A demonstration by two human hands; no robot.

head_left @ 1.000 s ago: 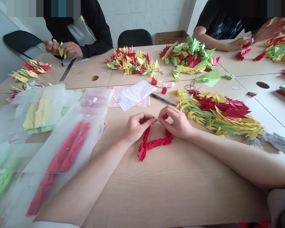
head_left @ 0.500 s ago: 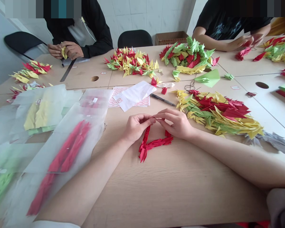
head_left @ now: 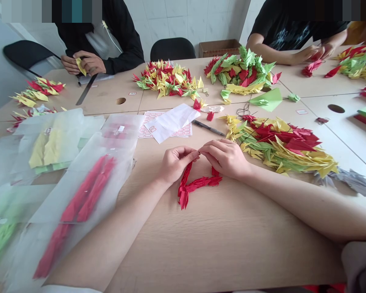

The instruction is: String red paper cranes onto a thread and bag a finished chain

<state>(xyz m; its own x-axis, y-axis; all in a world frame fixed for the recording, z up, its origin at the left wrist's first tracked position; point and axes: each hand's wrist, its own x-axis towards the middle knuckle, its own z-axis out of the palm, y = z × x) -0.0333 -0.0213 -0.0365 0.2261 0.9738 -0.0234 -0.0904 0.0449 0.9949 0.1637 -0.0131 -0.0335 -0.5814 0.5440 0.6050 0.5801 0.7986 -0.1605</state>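
Observation:
A string of red paper cranes (head_left: 201, 184), folded flat and stacked close together, lies bent on the table between my hands. My left hand (head_left: 178, 162) is closed in a pinch at the upper end of the string, thumb against forefinger. Fingertip to fingertip with it, my right hand (head_left: 224, 158) pinches too, over the string's other side. What sits right between the fingertips looks like a thin dark thread, too small to make out fully. The right fingers hide part of the red string.
Clear sleeves with red crane strings (head_left: 87, 189) lie at left. A pen (head_left: 209, 127) and white paper (head_left: 172, 122) are beyond my hands. A multicoloured crane pile (head_left: 280, 146) is at right. Across the table, two people handle folded paper; one holds a yellow piece (head_left: 81, 66).
My right fingers have drawn closer together, while both hands stay at nearly the same spot. The yellow piece in the co-worker's hands at far left has tilted.

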